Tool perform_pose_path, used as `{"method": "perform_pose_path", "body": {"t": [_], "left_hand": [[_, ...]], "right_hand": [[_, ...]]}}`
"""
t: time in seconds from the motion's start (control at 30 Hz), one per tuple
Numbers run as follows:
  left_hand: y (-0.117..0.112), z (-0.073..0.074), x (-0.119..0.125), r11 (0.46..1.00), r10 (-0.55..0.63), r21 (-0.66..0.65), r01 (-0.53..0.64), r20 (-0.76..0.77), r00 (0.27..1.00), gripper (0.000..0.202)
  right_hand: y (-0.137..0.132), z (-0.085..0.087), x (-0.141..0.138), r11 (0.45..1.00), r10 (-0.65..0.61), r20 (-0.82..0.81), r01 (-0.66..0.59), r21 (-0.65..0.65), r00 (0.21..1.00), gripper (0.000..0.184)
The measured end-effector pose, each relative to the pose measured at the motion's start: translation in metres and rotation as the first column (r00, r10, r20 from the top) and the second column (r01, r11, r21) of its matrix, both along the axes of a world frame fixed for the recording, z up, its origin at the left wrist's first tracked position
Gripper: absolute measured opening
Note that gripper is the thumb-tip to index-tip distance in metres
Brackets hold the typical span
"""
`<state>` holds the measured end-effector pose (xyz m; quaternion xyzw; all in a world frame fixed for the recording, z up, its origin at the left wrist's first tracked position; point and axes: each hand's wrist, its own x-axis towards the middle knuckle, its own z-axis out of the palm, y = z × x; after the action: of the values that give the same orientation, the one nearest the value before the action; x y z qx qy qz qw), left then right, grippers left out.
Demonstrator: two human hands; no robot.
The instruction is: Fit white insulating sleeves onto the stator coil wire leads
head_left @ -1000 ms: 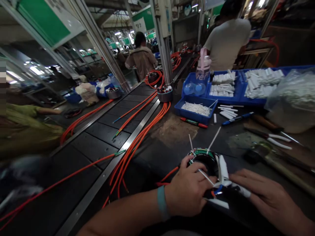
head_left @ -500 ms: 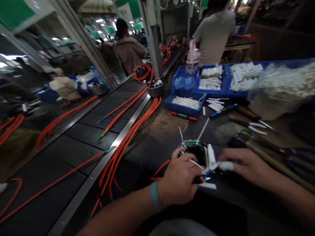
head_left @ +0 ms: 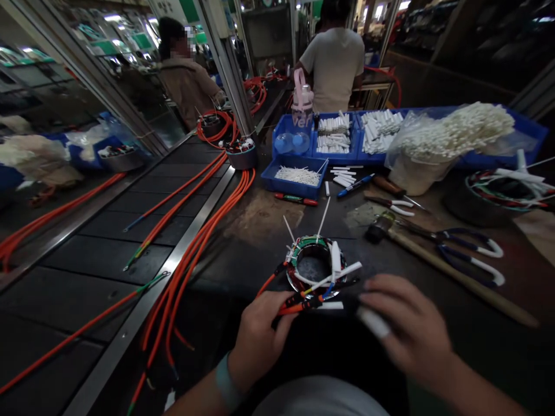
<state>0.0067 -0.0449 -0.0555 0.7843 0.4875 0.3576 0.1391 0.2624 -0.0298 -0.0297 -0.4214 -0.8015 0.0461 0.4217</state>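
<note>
Stator ring (head_left: 299, 249) sits near the bench's (head_left: 243, 248) front edge, room beyond toward the red marker (head_left: 296, 199); left hand (head_left: 262, 332), earlier on the ring, now grasps orange leads (head_left: 289, 309); right hand (head_left: 403, 323) blurred, grip unclear.

This is a factory assembly workshop. A black slatted conveyor (head_left: 99, 251) runs along the left edge of the desk (head_left: 251, 248), with orange cables (head_left: 217, 212) strung beside its steel rail. Blue parts bins (head_left: 531, 138) line the desk's far edge, a hammer (head_left: 451, 270) and pliers (head_left: 402, 208) lie toward its right edge, and a wired motor stator (head_left: 299, 248) sits by the near one. Beyond the far edge, co-workers (head_left: 333, 63), metal posts (head_left: 228, 69) and overhead lights (head_left: 113, 18) extend into a large hall.
</note>
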Motion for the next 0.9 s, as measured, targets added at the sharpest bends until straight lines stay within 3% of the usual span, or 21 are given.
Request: {"method": "perform_pose_path", "body": {"t": [0.1, 0.2, 0.33, 0.43, 0.57, 0.73, 0.83, 0.9], "left_hand": [[0.005, -0.001, -0.005, 0.992, -0.053, -0.110, 0.057, 0.038, 0.998, 0.019], [0.014, 0.016, -0.011, 0.960, -0.139, -0.244, 0.140, 0.022, 0.990, 0.024], [0.029, 0.047, -0.017, 0.910, -0.225, -0.365, 0.196, -0.038, 0.974, 0.026], [0.037, 0.058, -0.019, 0.880, -0.275, -0.416, 0.230, -0.052, 0.960, 0.027], [0.029, 0.046, -0.017, 0.878, -0.236, -0.424, 0.220, 0.015, 0.972, 0.030], [0.010, 0.017, -0.011, 0.932, -0.059, -0.352, 0.090, 0.099, 0.993, 0.035], [0.008, 0.005, -0.008, 0.992, -0.043, -0.114, 0.051, 0.076, 0.996, 0.024], [0.008, 0.002, -0.007, 0.998, -0.034, 0.052, 0.033, 0.003, 0.999, 0.019]], "right_hand": [[-0.011, 0.003, -0.027, 0.988, 0.111, 0.196, -0.130, 0.089, 0.974, 0.027], [-0.002, 0.009, -0.040, 0.976, 0.147, 0.197, -0.175, 0.132, 0.969, 0.023], [0.016, 0.012, -0.029, 0.967, 0.143, 0.265, -0.192, 0.169, 0.954, 0.022], [0.028, 0.009, -0.013, 0.986, 0.097, 0.267, -0.130, 0.109, 0.959, 0.026], [0.038, 0.009, -0.005, 0.989, 0.142, 0.223, -0.131, -0.065, 0.964, 0.029], [0.037, 0.020, -0.011, 0.979, 0.176, 0.283, -0.136, -0.152, 0.943, 0.023], [0.029, 0.021, -0.015, 0.991, 0.115, 0.316, -0.085, -0.107, 0.942, 0.023], [0.023, 0.020, -0.018, 0.997, 0.063, 0.348, -0.046, -0.056, 0.935, 0.023]]}}
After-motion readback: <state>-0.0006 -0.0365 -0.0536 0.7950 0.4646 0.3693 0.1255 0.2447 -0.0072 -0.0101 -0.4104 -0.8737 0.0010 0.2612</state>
